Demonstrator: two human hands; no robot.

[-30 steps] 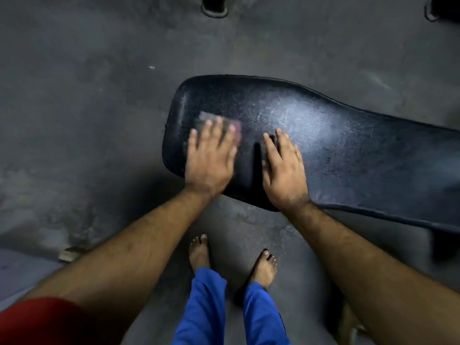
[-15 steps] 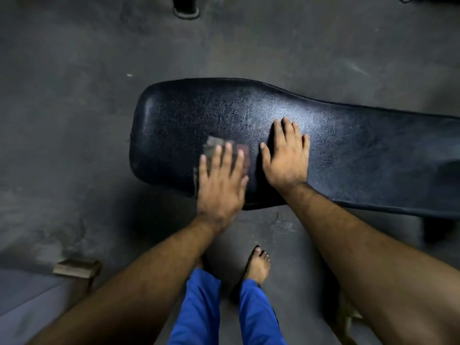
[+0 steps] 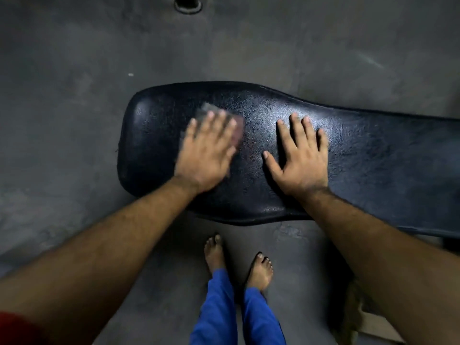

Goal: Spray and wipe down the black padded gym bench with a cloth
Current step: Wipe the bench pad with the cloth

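Note:
The black padded bench (image 3: pixel 373 155) runs from the centre of the view out past the right edge, its rounded end at the left. My left hand (image 3: pixel 206 150) lies flat on a small greyish cloth (image 3: pixel 206 108) and presses it onto the pad near the rounded end; only the cloth's far corners show beyond my fingertips. My right hand (image 3: pixel 300 155) rests flat on the pad to the right of it, fingers spread and holding nothing. No spray bottle is in view.
Grey concrete floor (image 3: pixel 74 108) surrounds the bench. My bare feet (image 3: pixel 258 270) and blue trouser legs stand just in front of the bench's near edge. A dark round post base (image 3: pixel 188 5) sits at the top edge. A pale object (image 3: pixel 373 322) lies at the lower right.
My left hand has slid the cloth away from the near edge toward the far side of the pad. My right hand has shifted right and spread its fingers.

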